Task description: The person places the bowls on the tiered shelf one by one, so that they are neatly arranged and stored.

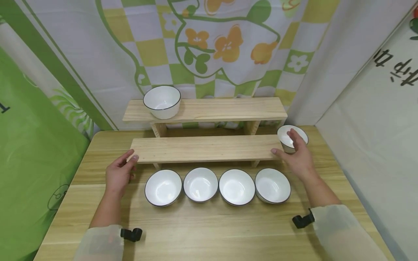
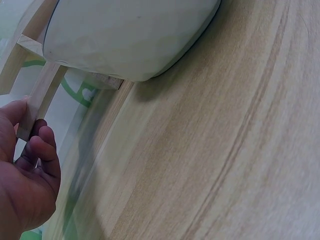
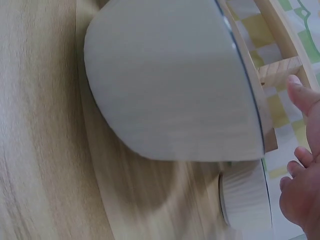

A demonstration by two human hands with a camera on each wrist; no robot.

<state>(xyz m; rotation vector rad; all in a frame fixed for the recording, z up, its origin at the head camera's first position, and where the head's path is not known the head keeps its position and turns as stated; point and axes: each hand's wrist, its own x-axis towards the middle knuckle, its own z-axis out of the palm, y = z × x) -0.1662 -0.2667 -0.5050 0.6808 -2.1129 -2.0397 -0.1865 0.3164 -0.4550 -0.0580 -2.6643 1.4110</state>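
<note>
Grained table [image 1: 209,235], left grip [image 1: 118,174] pinching flat wooden shelf [image 1: 205,149], right grip [image 1: 299,158] wide, round bowls [image 1: 236,186]

Nothing can be read for sure: slanting black characters [image 1: 395,69] stand on the white wall [image 1: 375,123] at the head view's upper right, and a black mark [image 1: 4,108] on the green cloth [image 1: 29,152] at far left.

Wood-grained table [image 1: 212,232], checked backdrop [image 1: 151,52]; green cloth [image 1: 29,152] left, lettered panel [image 1: 375,119] right
</note>
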